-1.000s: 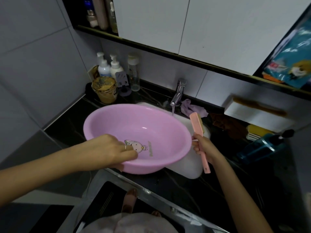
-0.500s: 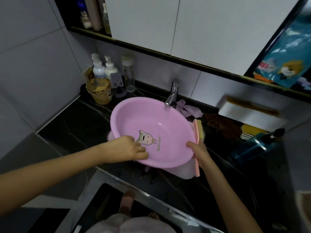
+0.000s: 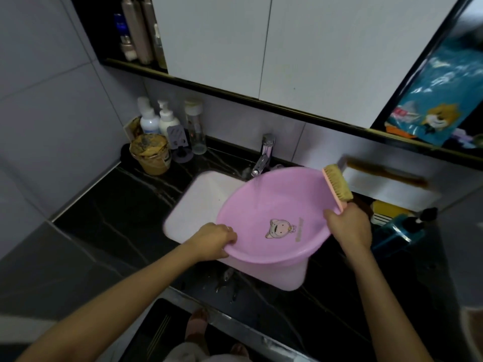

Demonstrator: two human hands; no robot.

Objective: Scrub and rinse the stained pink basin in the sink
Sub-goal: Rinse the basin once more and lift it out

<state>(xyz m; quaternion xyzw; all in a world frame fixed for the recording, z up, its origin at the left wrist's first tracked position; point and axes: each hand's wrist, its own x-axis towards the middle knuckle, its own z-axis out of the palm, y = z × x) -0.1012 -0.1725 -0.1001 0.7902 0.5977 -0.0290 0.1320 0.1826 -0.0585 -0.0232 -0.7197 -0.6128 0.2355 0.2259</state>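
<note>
Gripping entries, from the grips outward:

1. Left grip [image 3: 217,240]: fingers curled round the near-left rim of the pink basin [image 3: 264,205], holding it.
2. Right grip [image 3: 349,227]: closed round the handle of a pink brush [image 3: 337,186], at the basin's right rim. The brush's pink back lies along that rim; its tan bristles face away from the basin.
3. Pink basin: held tilted over the right part of the white sink [image 3: 198,199], open side toward the camera, far rim just below the faucet [image 3: 262,158]. A cartoon figure is printed on its inside bottom. A thin stream of water falls from the faucet into it.
4. Counter [image 3: 117,205]: black with pale veins, surrounding the sink.
5. Back-left corner of the counter: a jar [image 3: 151,158] with a smeared brownish top, two white pump bottles [image 3: 158,118] behind it, a clear bottle [image 3: 194,126] beside them.
6. Right of the basin: a blue bottle [image 3: 400,231] with a dark top, lying on the counter.
7. Above: white cabinet doors [image 3: 261,48], with an open shelf [image 3: 130,62] of bottles at upper left.
</note>
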